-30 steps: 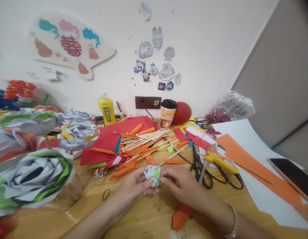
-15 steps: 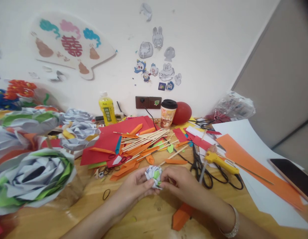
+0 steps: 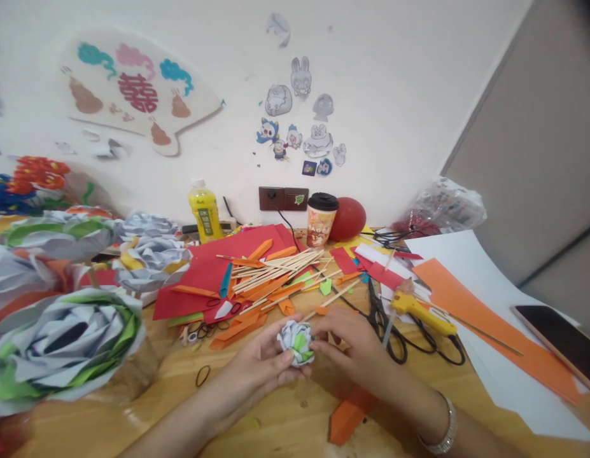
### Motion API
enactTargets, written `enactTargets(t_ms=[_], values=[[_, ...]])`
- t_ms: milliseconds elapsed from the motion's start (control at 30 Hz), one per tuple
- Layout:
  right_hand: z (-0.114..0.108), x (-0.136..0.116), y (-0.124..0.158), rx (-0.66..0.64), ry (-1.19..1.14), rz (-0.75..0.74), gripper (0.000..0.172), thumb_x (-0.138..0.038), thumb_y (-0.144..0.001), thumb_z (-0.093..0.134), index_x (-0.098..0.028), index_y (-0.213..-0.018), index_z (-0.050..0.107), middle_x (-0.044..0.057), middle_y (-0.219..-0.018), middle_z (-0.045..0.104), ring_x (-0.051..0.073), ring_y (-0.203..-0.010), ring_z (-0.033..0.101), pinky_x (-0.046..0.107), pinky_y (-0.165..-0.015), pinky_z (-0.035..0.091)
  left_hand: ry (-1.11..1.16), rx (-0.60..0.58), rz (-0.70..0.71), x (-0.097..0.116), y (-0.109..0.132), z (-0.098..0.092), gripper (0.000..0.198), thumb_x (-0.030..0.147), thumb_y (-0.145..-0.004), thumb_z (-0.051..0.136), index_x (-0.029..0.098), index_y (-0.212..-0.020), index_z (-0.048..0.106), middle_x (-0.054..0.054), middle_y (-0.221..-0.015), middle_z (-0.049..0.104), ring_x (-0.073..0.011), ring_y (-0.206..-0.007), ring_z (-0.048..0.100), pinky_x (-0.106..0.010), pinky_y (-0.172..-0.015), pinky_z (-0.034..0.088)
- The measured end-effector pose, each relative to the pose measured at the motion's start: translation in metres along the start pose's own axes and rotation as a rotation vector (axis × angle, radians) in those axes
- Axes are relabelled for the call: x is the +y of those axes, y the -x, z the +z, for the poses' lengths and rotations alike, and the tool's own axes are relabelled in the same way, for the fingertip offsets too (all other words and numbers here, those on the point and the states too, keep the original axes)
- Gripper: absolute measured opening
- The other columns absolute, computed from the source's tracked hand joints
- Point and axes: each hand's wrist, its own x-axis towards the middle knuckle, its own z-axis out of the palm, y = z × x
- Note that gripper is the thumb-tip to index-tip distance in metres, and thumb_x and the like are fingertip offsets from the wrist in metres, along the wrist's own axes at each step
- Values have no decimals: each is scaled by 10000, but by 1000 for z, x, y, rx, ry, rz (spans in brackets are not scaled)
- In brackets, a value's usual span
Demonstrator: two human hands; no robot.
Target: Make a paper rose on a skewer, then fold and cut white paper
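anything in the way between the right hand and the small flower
Nothing visible. The right hand is close by the right edge of the small flower, though whether they touch is hard to tell. The left hand holds it from the other side.

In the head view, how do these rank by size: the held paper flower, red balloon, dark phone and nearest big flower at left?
1. Big flower; nearness may enlarge it.
2. Dark phone.
3. Held paper flower and red balloon: too alike to rank.
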Motion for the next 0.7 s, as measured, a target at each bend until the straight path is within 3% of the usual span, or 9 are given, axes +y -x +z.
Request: enactTargets(t_ms=[167,400,467,600,700], values=[[2,-2,0,29,45,-116,128,-259,-846,498,-173,-788,571,17,-688,604,129,-656,519,239,-605,394,-30,22,-21,-2,-1,-2,448,161,-758,613,252,-1176,483,-61,-1059,587,-141,-877,578,-297,-817,437],[5,-1,4,85,180,-240,212,-217,-874,419,-147,-748,575,55,-695,612,150,-631,490,261,-558,376,-19,28,-21,0,-1,2,404,158,-744,625,219,-1130,524,-61,-1019,594,-148,-874,574,-318,-833,434],[4,-1,4,46,86,-177,198,-236,-864,446,-151,-753,585,46,-698,607,146,-649,500,261,-582,389,-26,28,-19,0,-1,2,405,161,-735,635,211,-1123,529,-61,-997,597,-149,-859,575,-310,-808,442],[-2,-1,0,-91,-286,160,122,-252,-792,563,-166,-719,607,0,-680,585,113,-645,518,224,-601,413,-46,16,-19,0,-1,2,406,174,-735,636,220,-1124,529,-61,-1011,592,-152,-853,576,-321,-799,442],[-5,-1,-1,-151,-392,337,65,-205,-723,629,-154,-684,619,-20,-631,549,95,-580,482,203,-545,395,-50,13,-27,-1,-1,3,418,174,-718,653,216,-1117,535,-58,-994,596,-155,-847,578,-323,-789,448]])
